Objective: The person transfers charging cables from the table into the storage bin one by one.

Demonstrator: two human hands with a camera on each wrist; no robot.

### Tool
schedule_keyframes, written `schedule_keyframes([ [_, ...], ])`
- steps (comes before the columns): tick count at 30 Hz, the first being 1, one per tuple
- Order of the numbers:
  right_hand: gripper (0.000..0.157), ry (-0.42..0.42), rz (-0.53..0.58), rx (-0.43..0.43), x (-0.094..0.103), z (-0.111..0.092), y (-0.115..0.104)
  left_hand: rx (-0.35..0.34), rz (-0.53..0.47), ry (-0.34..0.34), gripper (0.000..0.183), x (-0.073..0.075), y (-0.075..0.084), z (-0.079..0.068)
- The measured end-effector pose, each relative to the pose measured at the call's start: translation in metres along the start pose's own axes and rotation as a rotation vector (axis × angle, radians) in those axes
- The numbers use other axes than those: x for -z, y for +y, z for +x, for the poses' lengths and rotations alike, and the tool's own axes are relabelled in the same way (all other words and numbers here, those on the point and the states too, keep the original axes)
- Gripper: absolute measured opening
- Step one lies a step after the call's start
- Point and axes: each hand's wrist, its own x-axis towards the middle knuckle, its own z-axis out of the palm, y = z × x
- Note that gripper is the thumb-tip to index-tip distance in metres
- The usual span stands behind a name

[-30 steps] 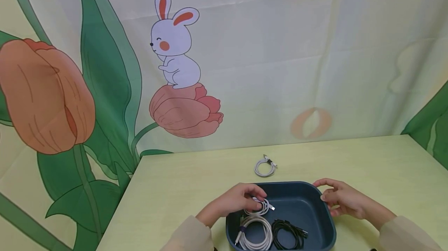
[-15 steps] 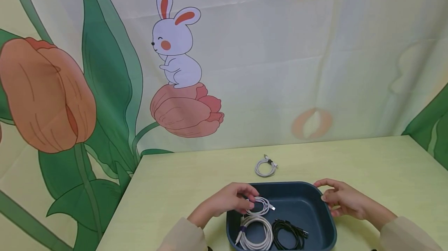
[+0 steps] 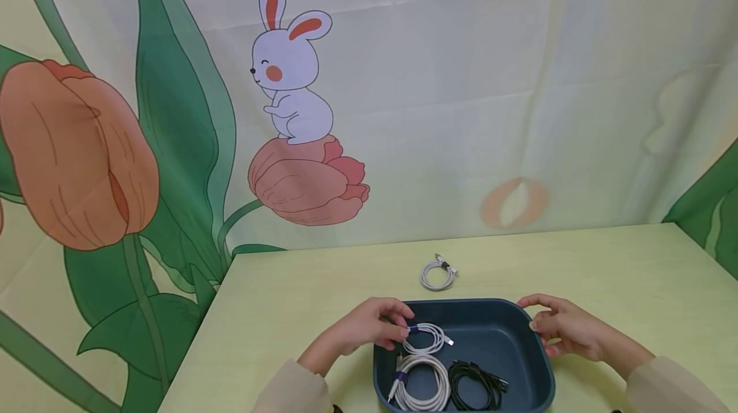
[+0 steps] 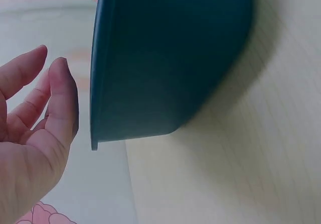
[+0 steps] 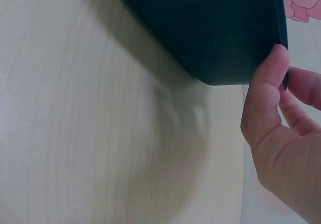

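Note:
A dark blue bin (image 3: pixel 507 349) stands on the table with three coiled cables inside. At its back left lies a small white cable (image 3: pixel 441 336) with a dark blue tie; in front of that is a thicker off-white cable (image 3: pixel 443 382), and beside it a black cable (image 3: pixel 492 384). My left hand (image 3: pixel 369 323) hovers at the bin's left rim, fingers loosely bent and holding nothing; the left wrist view shows a gap between fingertips (image 4: pixel 62 66) and rim. My right hand (image 3: pixel 567 330) pinches the right rim between thumb (image 5: pixel 273 68) and fingers.
Behind the bin, another coiled white cable (image 3: pixel 425 282) with a black tie lies on the pale wooden table (image 3: pixel 300 298). A printed cloth (image 3: pixel 438 112) with a rabbit and tulips hangs behind the table's back edge.
My left hand has drawn back leftward from over the small white cable to the bin's left rim, leaving that coil in the bin. My right hand stays at the right rim.

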Motion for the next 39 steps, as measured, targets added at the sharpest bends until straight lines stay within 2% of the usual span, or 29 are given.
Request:
schedule_keyframes([
  [6,0.037,0.001,0.002,-0.006,0.000,0.000,-0.001,-0.008,0.002,0.015,0.026,0.003,-0.003,-0.005],
  [22,0.036,0.015,0.004,-0.020,-0.001,-0.001,-0.003,0.047,-0.056,0.117,0.023,0.014,-0.017,-0.012],
  [27,0.037,0.017,0.001,-0.020,-0.001,0.001,-0.001,0.065,-0.072,0.129,0.022,0.015,-0.021,-0.014],
  [39,0.038,0.020,0.002,-0.022,0.000,0.002,0.000,0.053,-0.119,0.158,0.023,0.014,-0.026,-0.018],
])
